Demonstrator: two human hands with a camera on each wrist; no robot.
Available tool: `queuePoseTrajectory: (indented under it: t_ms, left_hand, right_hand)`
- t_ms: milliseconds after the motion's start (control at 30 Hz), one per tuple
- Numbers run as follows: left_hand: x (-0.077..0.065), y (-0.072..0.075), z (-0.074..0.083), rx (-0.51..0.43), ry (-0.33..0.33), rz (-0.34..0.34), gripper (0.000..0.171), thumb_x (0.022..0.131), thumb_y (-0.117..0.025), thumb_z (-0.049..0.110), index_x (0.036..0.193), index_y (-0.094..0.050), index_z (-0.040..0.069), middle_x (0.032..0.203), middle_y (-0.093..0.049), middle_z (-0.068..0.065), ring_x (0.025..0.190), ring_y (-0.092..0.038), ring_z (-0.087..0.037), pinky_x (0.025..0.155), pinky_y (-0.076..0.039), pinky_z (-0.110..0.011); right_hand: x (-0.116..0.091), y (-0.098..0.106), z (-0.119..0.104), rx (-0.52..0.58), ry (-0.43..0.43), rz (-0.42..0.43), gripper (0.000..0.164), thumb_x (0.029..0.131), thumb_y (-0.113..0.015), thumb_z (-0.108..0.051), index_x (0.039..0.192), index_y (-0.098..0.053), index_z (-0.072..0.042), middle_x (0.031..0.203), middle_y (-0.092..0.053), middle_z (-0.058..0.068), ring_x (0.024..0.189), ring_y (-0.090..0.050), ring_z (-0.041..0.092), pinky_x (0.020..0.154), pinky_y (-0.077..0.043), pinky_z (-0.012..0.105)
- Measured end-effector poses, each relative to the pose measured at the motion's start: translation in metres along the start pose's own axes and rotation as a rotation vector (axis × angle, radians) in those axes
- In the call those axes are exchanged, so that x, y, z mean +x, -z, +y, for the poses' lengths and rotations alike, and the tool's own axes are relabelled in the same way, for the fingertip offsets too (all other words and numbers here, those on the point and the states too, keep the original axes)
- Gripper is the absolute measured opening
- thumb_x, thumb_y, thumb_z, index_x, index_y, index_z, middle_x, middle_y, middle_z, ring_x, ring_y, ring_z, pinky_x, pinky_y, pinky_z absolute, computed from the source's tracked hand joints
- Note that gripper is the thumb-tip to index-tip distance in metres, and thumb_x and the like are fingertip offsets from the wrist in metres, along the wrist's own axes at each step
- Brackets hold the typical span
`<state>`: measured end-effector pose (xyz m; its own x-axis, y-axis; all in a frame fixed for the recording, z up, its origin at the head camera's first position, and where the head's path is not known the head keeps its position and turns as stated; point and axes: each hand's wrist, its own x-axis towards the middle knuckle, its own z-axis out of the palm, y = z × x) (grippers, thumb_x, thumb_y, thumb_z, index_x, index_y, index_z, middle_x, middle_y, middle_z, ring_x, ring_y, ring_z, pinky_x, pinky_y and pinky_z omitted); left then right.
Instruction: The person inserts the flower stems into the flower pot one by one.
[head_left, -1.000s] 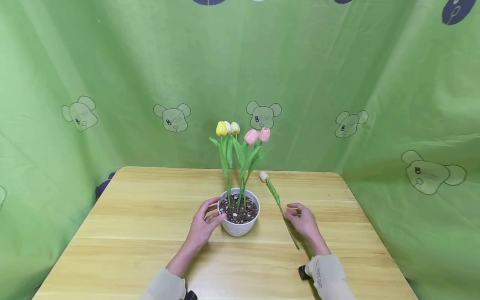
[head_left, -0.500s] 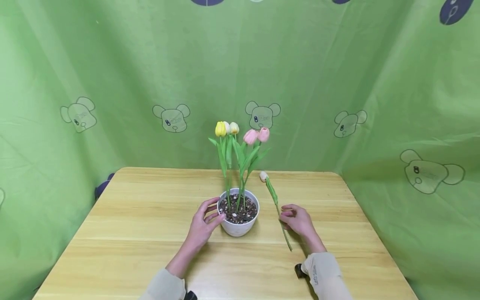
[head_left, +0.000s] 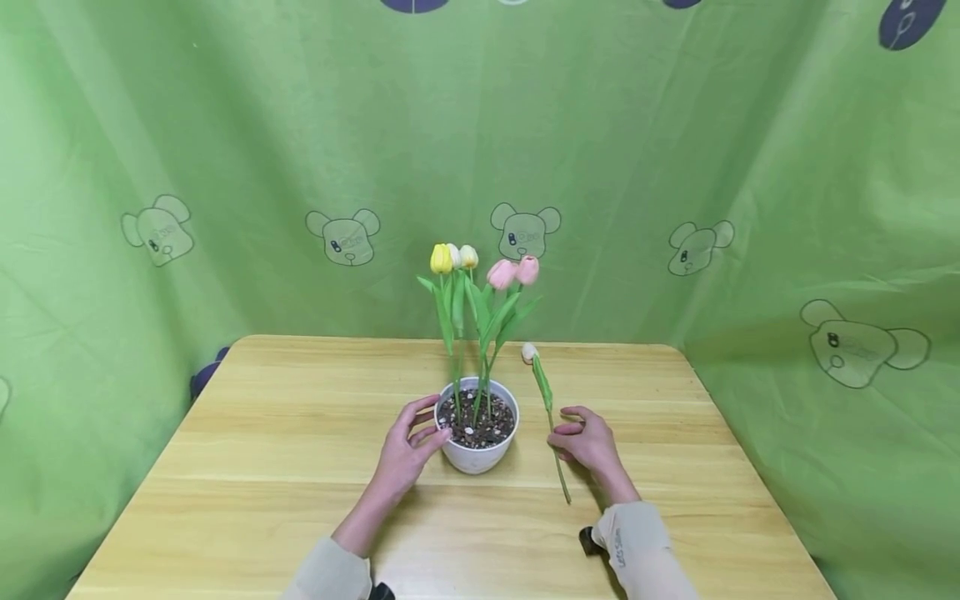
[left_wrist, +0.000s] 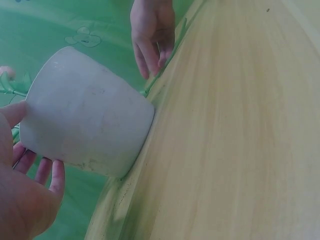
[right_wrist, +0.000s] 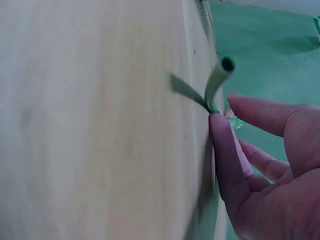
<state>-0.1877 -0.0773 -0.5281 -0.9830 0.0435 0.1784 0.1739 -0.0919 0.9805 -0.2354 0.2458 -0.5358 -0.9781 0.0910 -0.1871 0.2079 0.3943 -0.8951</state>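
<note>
A white flowerpot (head_left: 474, 458) filled with dark soil holds several upright tulips: yellow (head_left: 441, 259), whitish and pink (head_left: 502, 273). My left hand (head_left: 403, 450) grips the pot's left side, thumb near the front rim and fingers spread along the wall; the left wrist view shows the fingers against the pot (left_wrist: 90, 115). Right of the pot, my right hand (head_left: 588, 443) pinches the green stem (right_wrist: 215, 90) of a single white tulip (head_left: 528, 353) at mid-length. Its bloom points away toward the table's back edge, and the stem's lower end points toward me.
Both hands work over a light wooden table (head_left: 300, 400). Green cloth (head_left: 420, 125) printed with bear outlines hangs behind the table and along both sides. A dark purple shape (head_left: 207, 372) shows past the table's left back edge.
My right hand has moved left to the loose tulip's stem and taken hold of it. The stem's lower end has swung left toward the pot. My left hand stays at the pot.
</note>
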Motion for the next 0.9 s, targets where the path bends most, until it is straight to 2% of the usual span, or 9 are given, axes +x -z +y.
queuePoseTrajectory:
  t_ms: [333,600,900]
  left_hand:
    - [0.0000,0.0007,-0.0001,0.003,0.003,-0.003,0.064,0.088,-0.080,0.008,0.146,-0.054,0.011,0.151,-0.052,-0.015,0.132,-0.055,-0.041,0.114,-0.051,-0.044]
    - [-0.0001,0.0019,-0.0001,0.003,0.003,-0.001,0.063,0.088,-0.080,0.008,0.146,-0.054,0.011,0.150,-0.052,-0.015,0.131,-0.054,-0.042,0.113,-0.052,-0.043]
    - [0.0008,0.0015,-0.0007,-0.004,0.002,-0.007,0.063,0.089,-0.080,0.008,0.146,-0.054,0.011,0.149,-0.052,-0.016,0.130,-0.056,-0.040,0.114,-0.050,-0.050]
  right_hand:
    - [0.0002,-0.0055,-0.0005,-0.013,-0.027,0.010,0.059,0.080,-0.081,0.005,0.134,-0.058,0.004,0.106,-0.072,0.020,0.075,-0.071,0.018,0.065,-0.066,0.031]
    - [0.0016,-0.0092,-0.0025,-0.022,-0.034,0.001,0.051,0.078,-0.076,0.012,0.126,-0.062,0.006,0.102,-0.070,0.019,0.072,-0.068,0.020,0.063,-0.065,0.032]
    - [0.0021,-0.0054,-0.0064,-0.079,-0.054,-0.008,0.035,0.079,-0.073,0.012,0.113,-0.066,0.010,0.095,-0.071,0.018,0.070,-0.068,0.020,0.061,-0.065,0.031]
